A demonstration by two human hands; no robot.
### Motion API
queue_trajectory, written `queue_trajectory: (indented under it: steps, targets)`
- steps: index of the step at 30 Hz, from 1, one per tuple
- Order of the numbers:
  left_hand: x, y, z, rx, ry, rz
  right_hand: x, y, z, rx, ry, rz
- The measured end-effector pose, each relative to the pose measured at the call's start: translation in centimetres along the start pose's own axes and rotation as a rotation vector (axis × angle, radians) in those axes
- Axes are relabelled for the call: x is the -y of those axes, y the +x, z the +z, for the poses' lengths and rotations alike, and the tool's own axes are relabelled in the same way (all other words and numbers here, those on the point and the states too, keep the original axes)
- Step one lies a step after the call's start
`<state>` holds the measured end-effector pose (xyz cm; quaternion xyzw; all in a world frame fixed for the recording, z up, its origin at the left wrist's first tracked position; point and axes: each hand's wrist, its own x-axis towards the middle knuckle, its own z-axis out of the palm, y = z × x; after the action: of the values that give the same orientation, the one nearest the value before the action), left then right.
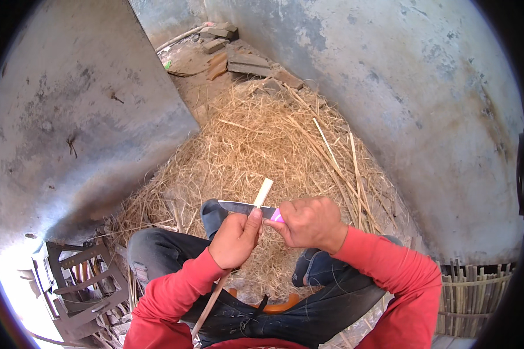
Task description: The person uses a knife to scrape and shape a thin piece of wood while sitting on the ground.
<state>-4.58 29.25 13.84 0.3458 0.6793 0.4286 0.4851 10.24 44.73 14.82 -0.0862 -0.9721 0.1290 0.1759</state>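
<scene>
Left hand [234,239] fingers wrapped round bamboo strip [263,192], thumb on knife [245,208] blade. Right hand [310,221] fingers clenched on pink knife handle. Strip crosses lap above straw pile [262,139] on ground.

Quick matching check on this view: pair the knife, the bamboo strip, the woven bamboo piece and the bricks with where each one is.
Things:
1. knife
2. bamboo strip
3. woven bamboo piece
4. bricks

Places:
A. far end, by the walls
B. lower right edge
C. right hand, handle gripped
D. left hand, running down past the lap

Pairs: 1-C, 2-D, 3-B, 4-A
</scene>
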Motion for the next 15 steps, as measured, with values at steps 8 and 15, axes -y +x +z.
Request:
queue_trajectory:
  steps: [8,15]
  targets:
    - [-0.8,-0.1,-0.5,0.165,-0.383,-0.167,0.7,0.4,-0.9,0.036,0.337,0.105]
    - [0.3,0.5,0.1,0.078,-0.378,0.123,1.0,0.3,-1.1,0.195,0.370,0.213]
